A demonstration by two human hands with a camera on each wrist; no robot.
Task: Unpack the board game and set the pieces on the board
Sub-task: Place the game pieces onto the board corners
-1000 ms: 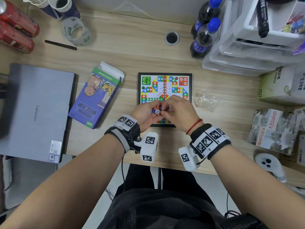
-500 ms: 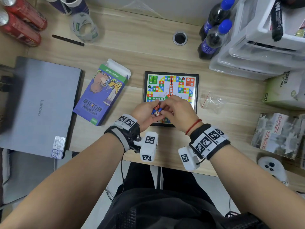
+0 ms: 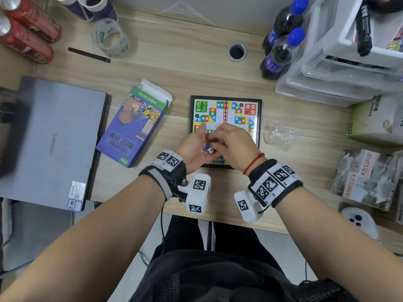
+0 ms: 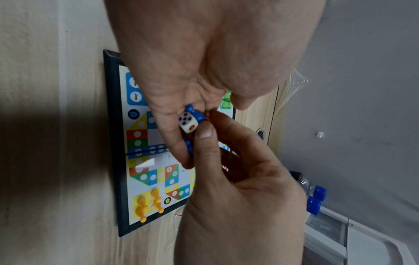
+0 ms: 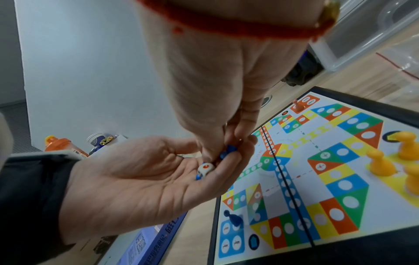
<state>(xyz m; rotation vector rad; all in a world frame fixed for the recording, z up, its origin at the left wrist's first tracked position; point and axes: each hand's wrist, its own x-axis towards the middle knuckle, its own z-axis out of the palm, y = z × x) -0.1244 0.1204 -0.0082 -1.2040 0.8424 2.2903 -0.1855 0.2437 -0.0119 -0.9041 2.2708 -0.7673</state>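
Cupped, relaxed left hand [image 3: 194, 147] cradles a white die [image 4: 188, 123] and blue plastic pawns [image 4: 196, 114]; right hand [image 3: 233, 144] pinches a small red plastic pawn [image 3: 212, 140].

The left hand [image 4: 204, 53] cups a white die [image 4: 188, 123] and blue pawns [image 4: 196, 114]. The right hand [image 4: 238, 206] sets its thumb against the die, over the board [image 4: 113, 161].

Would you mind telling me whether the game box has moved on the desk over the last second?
No. The game box lies just left of the board, with the same gap and tilt as before; only the view shifted.
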